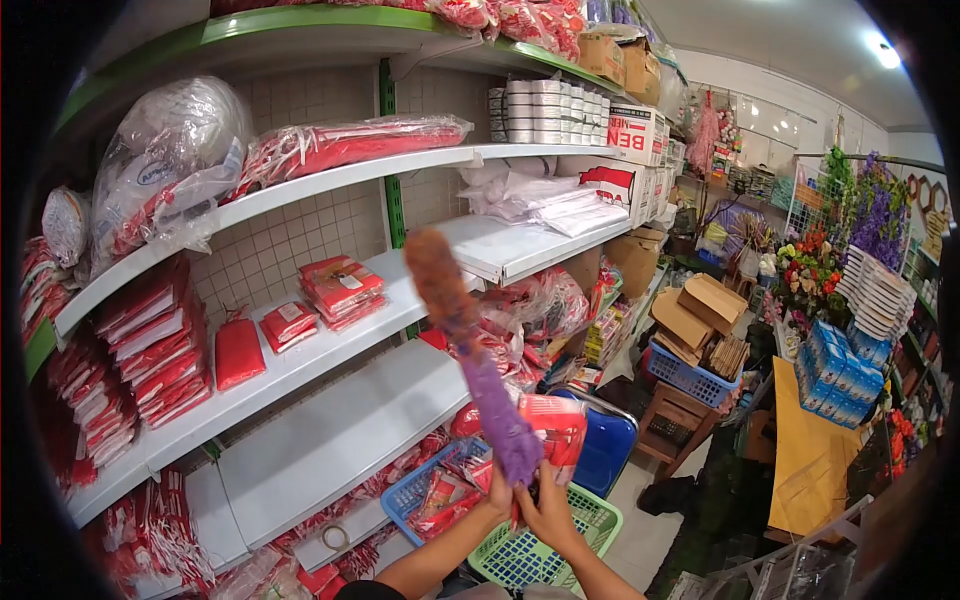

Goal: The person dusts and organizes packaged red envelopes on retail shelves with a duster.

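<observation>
A feather duster (490, 385), brown at its tip and purple lower down, stands tilted up in front of the shelves. Its lower end is between my hands, and its tip is slightly blurred. My left hand (499, 495) is closed around the bottom of it. Close beside it, my right hand (547, 512) is closed there too, though the handle itself is mostly hidden. Just behind my hands shows a red plastic-wrapped packet (556, 430). Below them sits a green basket (598, 520), and to the left a blue basket (400, 497) holds red packets.
White shelves (330, 400) curve along the left, with stacked red packets (150, 340) and wrapped red bundles. A blue chair (606, 440) stands past the baskets. Farther right are a blue crate (690, 375) on a wooden stool and a yellow board (805, 450) with blue boxes.
</observation>
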Motion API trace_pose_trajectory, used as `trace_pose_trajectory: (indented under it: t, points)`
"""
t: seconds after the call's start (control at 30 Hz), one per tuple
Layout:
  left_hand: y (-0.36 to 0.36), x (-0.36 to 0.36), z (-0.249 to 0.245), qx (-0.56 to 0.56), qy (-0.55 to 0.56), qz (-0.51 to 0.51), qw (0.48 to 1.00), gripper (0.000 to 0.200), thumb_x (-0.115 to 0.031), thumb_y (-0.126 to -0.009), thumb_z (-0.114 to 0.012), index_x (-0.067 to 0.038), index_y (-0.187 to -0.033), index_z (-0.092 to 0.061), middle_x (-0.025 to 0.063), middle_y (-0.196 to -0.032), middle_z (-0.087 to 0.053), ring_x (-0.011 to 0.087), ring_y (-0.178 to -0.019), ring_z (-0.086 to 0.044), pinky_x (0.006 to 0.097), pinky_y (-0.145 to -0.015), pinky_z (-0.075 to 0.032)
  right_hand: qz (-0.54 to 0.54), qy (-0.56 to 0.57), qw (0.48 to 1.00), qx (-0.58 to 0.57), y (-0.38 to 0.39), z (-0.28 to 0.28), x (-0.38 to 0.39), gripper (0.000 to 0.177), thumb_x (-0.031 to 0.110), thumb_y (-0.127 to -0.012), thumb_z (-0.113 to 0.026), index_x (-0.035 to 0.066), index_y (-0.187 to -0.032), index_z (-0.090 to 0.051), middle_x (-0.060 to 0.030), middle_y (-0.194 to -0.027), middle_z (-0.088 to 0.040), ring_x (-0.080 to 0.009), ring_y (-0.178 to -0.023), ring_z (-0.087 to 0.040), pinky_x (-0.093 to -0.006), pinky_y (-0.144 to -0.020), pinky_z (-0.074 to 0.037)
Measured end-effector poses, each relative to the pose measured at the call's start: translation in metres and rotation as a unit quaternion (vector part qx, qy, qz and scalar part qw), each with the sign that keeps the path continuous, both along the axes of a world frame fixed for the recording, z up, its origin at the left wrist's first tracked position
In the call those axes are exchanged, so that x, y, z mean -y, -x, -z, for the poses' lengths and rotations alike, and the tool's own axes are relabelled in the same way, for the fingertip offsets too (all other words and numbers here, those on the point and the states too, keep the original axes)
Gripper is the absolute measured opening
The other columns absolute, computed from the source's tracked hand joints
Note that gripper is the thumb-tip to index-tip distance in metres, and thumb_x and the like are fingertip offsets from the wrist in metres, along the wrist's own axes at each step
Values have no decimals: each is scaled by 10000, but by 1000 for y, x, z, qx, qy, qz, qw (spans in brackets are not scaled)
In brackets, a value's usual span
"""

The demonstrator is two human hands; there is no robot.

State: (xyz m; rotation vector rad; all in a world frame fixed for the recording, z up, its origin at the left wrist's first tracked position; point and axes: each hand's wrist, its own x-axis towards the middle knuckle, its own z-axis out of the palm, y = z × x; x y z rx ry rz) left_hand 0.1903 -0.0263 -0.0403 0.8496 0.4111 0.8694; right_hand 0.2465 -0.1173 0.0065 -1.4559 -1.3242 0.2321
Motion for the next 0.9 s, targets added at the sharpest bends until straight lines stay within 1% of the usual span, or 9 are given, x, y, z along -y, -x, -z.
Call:
trace_pose_trajectory:
  t: [0.13, 0.27, 0.43, 0.53, 0.57, 0.6, 0.67, 0.87, 0.9]
  points:
    - [11, -33, 38, 380, 98, 198, 898, 473, -474, -920, -315, -101, -1142, -504, 61, -1056, -570, 207, -983, -540, 373, -895, -429, -19, 93, 995, 45, 3, -5, 21, 251, 56, -814, -516, -2, -1030, -400, -257, -706, -548, -441, -674, -549, -461, -569, -412]
    - [23, -109, 88, 420, 157, 99, 888, 457, -462, -917, -335, -100, -1120, -525, 86, -990, -590, 228, -928, -569, 397, -831, -469, -15, 113, 988, 100, -5, 32, 50, 216, 89, -829, -514, 13, -1009, -424, -227, -675, -577, -409, -614, -573, -478, -554, -440]
    - [47, -38, -90, 208, 119, -48, 970, 440, -462, -924, -358, -94, -1075, -547, 70, -958, -607, 212, -854, -590, 364, -780, -487, 94, 114, 989, 27, -10, 47, 64, 259, 63, -813, -523, 3, -1051, -441, -230, -667, -578, -401, -602, -578, -450, -526, -444]
    - [40, -51, -54, 232, 137, -22, 963, 423, -460, -921, -371, -99, -1038, -559, 40, -922, -611, 187, -806, -585, 351, -729, -491, 69, 119, 990, 40, 2, 61, 61, 280, 22, -793, -515, -14, -1064, -454, -230, -664, -574, -406, -591, -574, -444, -514, -438]
    - [40, -63, -20, 388, 116, 165, 899, 469, -494, -914, -344, -100, -1084, -536, 60, -946, -600, 192, -871, -578, 369, -781, -487, 40, 111, 990, 75, 7, 60, 58, 284, 24, -795, -513, -12, -1072, -457, -230, -660, -572, -405, -587, -573, -446, -513, -437]
    - [42, -75, 33, 294, 87, 28, 951, 433, -489, -909, -368, -117, -1034, -550, 49, -916, -587, 186, -845, -572, 367, -770, -483, 11, 102, 988, 111, 8, 59, 56, 289, 25, -797, -510, -11, -1079, -460, -229, -657, -570, -404, -584, -572, -448, -512, -436]
    - [41, -33, -31, 155, 31, -68, 985, 463, -507, -902, -373, -110, -1065, -549, 55, -964, -589, 193, -869, -571, 370, -792, -478, 48, 64, 987, 136, -2, 52, 40, 320, 21, -794, -512, -10, -1108, -460, -232, -639, -561, -397, -556, -564, -457, -504, -426]
    - [55, -5, -66, 145, 74, 0, 987, 580, -554, -888, -362, -85, -1205, -490, 63, -1091, -579, 199, -969, -553, 350, -876, -440, 77, 113, 989, 52, 0, 17, 16, 199, 77, -813, -523, -13, -977, -455, -238, -614, -548, -404, -552, -555, -460, -502, -425]
    - [58, -39, -24, 392, 64, 168, 902, 558, -550, -893, -358, -97, -1184, -504, 40, -1055, -586, 188, -939, -553, 329, -862, -441, 43, 65, 992, 95, 3, 34, 18, 180, 81, -814, -526, -2, -958, -458, -242, -625, -552, -399, -558, -560, -458, -506, -429]
